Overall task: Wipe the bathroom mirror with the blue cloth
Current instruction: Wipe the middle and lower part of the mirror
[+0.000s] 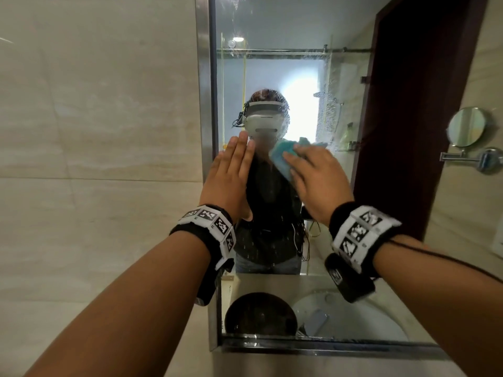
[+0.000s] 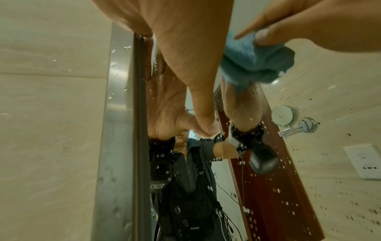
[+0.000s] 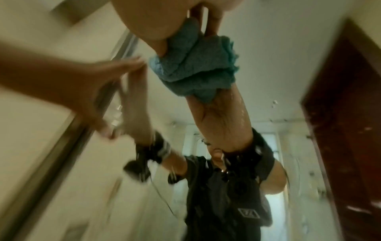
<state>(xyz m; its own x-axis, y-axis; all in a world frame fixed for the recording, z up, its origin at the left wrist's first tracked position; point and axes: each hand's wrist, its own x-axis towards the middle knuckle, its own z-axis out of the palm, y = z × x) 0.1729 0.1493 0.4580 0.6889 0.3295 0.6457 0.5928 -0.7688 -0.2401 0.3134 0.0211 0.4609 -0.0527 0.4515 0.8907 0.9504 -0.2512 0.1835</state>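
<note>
The bathroom mirror (image 1: pixel 272 63) hangs in a metal frame, its glass speckled with water drops (image 2: pixel 288 203). My left hand (image 1: pixel 231 170) lies flat on the glass near the left frame edge, fingers straight and pointing up. In the left wrist view the left hand's palm (image 2: pixel 185 48) meets its own reflection. My right hand (image 1: pixel 313 178) grips the bunched blue cloth (image 1: pixel 281 159) and presses it on the glass just right of the left hand. The left wrist view shows the cloth (image 2: pixel 253 63) pinched by thumb and fingers. The blurred right wrist view shows the cloth (image 3: pixel 193 65) under the palm.
The steel frame (image 1: pixel 206 131) borders a beige tiled wall (image 1: pixel 95 131) on the left. The glass reflects a person with a headset, a dark red door (image 1: pixel 408 104), a round swing-arm mirror (image 1: pixel 466 126) and a white basin (image 1: pixel 353 317) low down.
</note>
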